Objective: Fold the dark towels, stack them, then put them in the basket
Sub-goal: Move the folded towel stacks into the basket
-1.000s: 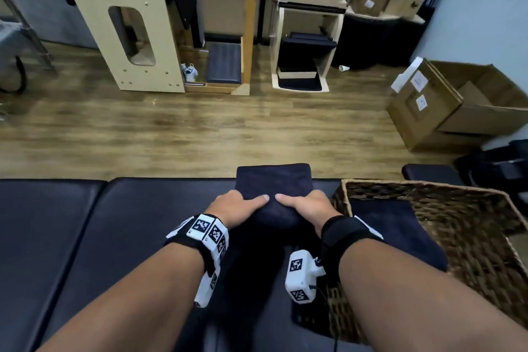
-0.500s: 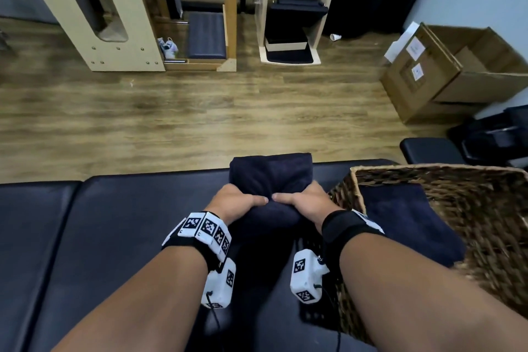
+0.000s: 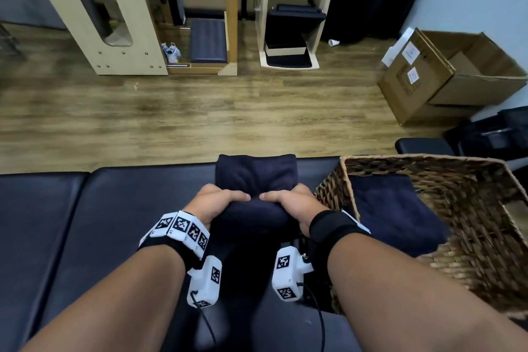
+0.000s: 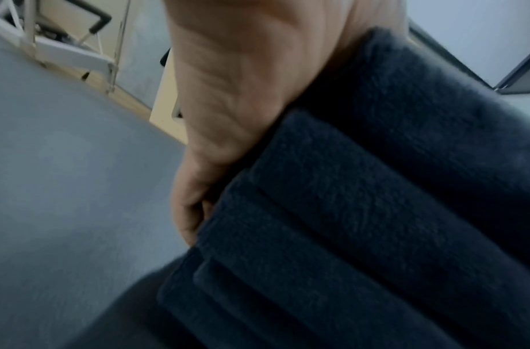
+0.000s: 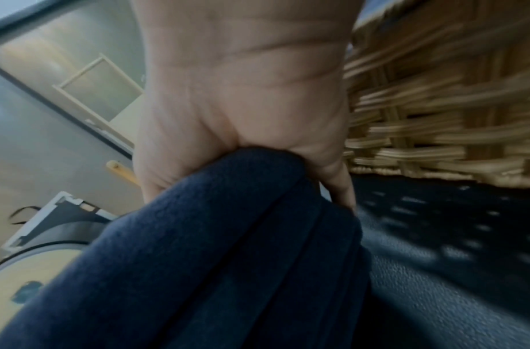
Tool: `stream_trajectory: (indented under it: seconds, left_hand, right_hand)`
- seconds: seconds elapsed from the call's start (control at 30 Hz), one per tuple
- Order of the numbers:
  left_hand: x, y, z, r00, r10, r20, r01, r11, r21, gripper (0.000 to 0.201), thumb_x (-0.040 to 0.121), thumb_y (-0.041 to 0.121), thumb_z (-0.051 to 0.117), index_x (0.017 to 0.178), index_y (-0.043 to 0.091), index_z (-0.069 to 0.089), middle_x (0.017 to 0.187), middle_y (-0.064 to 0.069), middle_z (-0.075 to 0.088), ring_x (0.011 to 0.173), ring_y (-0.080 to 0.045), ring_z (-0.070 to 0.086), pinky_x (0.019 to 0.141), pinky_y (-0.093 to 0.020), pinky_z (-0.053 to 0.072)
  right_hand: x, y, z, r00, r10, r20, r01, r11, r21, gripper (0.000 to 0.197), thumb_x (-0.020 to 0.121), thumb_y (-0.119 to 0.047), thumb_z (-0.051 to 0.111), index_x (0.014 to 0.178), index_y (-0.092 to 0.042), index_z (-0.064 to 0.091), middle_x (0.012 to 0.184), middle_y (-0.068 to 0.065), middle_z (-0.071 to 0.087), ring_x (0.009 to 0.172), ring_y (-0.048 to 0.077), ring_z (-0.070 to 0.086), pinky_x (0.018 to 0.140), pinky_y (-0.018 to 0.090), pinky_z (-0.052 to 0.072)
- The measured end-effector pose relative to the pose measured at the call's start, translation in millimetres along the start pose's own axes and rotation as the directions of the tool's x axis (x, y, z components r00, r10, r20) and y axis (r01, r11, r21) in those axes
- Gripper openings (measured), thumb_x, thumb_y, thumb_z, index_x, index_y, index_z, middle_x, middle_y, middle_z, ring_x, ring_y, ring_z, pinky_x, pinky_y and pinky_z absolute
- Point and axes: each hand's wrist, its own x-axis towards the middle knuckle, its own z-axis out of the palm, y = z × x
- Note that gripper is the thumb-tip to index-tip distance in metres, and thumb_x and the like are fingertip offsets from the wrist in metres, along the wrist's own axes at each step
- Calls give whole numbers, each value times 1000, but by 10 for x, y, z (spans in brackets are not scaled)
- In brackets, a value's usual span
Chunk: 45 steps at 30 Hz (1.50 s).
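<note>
A: Where does the head view look from?

B: From above, forward and down over both forearms to the folded dark-blue terry towel stack (image 3: 255, 180) and the woven wicker basket (image 3: 468, 226).

A: And the wrist views?

B: Very near, low, along each palm. The left sees the stack's layered edge (image 4: 362, 212); the right sees stack (image 5: 213, 259) and basket wall (image 5: 437, 106). All three share the stack.

Wicker basket wall (image 3: 333, 188) just beside right hand (image 3: 288, 204).
</note>
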Motion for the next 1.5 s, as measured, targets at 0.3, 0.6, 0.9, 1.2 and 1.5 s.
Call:
stream_trajectory:
  seconds: [0.3,0.6,0.9,1.2,1.5]
  left_hand:
    - [-847,777,-70,984,175,-6,-176,984,-13,43,69,26,85,105,5,74,92,-13,78,91,-32,75,85,-43,59]
    - [-1641,1533,969,949,315,23,-316,947,61,43,72,41,82,105,15,72,94,-9,78,77,-25,73,61,-31,57]
    - [-1675,1514,3111,960,207,188,-215,976,22,63,60,40,86,114,11,72,98,-13,77,89,-31,74,80,-43,60]
    - [-1319,1155,4027,966,-43,256,35,999,35,54,60,31,83,109,10,76,105,-16,76,96,-34,72,94,-46,55]
    - [-856,1101,4074,944,-151,292,134,988,80,48,70,25,75,113,3,74,105,-19,74,88,-34,70,92,-42,53]
  right_hand:
    - [-788,-814,-389,983,-173,62,169,983,75,32,72,-25,85,97,-12,70,87,6,78,76,21,75,63,28,57]
    - [-1403,-1158,-1765,950,-311,15,310,950,49,38,72,-28,85,104,-11,74,89,9,79,83,27,76,69,36,60]
    - [-1463,-462,-3806,966,-244,-89,241,970,-43,39,69,-28,87,101,-10,75,86,8,79,86,29,76,84,42,61]
    - [-1106,267,-4392,977,-126,-169,118,992,-53,39,69,-28,87,93,-16,59,94,5,70,84,22,67,75,33,56]
    - [-633,341,-4303,973,-82,-214,56,990,-127,45,67,-29,88,98,-18,57,102,1,68,96,21,66,88,33,54]
